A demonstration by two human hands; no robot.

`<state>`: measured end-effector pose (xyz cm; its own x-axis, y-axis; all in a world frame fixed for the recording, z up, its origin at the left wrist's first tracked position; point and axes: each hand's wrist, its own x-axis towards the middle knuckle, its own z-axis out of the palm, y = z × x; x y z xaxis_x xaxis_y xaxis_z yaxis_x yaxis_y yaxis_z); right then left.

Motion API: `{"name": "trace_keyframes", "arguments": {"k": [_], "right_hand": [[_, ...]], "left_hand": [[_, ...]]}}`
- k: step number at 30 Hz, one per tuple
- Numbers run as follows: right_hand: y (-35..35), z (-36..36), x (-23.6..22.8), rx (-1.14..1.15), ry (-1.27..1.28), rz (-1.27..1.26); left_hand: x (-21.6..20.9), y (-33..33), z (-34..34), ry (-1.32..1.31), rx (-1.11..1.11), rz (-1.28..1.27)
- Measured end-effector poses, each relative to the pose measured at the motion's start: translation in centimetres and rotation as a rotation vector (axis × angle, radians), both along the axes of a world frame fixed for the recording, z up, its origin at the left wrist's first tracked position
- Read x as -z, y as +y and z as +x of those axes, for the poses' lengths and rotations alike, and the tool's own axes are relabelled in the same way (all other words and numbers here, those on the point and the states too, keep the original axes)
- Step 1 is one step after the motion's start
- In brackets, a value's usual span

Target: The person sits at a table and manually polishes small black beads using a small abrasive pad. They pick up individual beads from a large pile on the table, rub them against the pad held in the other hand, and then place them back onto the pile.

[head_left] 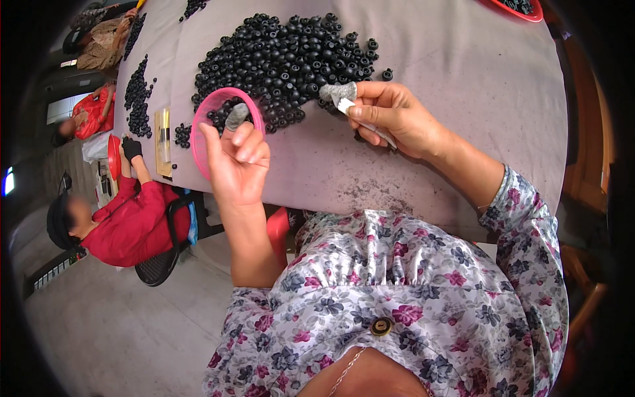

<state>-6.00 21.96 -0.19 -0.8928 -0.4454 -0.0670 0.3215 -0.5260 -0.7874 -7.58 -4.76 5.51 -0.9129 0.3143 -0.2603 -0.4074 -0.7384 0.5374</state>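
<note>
My left hand (239,155) is over the near side of a pink bowl (195,144). Its thumb and index finger stand apart, the other fingers are loosely curled, and nothing shows between them. A grey cloth cover (237,116) sits on the index fingertip. Several small black round pieces lie inside the bowl. In my right hand (397,119) is a slim white tool (345,105), pinched between thumb and fingers; its exact kind is unclear. Another grey cover (338,92) wraps that index finger. Just beyond both hands spreads a large heap of black round pieces (284,59), some with holes.
A grey cloth (463,79) covers the table, with dark crumbs (377,192) near its front edge. Smaller black heaps (139,99) lie at the left. A red bowl (529,14) stands far right. A person in red (142,225) sits at the left, and others sit beyond.
</note>
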Motion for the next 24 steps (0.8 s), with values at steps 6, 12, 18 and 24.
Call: {"name": "trace_keyframes", "arguments": {"k": [6,12,18,24], "right_hand": [[0.1,-0.2,0.2,0.137,-0.032,-0.016],[0.3,-0.3,0.1,0.183,-0.038,-0.040],[0.3,-0.4,0.2,0.159,-0.016,-0.001],[0.4,0.0,-0.3,0.067,0.064,0.143]], "left_hand": [[2.1,6.3,3.8,0.419,0.029,-0.928],[2.9,9.0,3.6,0.845,0.182,-1.603],[4.7,9.5,3.6,1.007,0.183,-1.774],[5.5,7.8,4.4,0.785,0.072,-1.362]]}}
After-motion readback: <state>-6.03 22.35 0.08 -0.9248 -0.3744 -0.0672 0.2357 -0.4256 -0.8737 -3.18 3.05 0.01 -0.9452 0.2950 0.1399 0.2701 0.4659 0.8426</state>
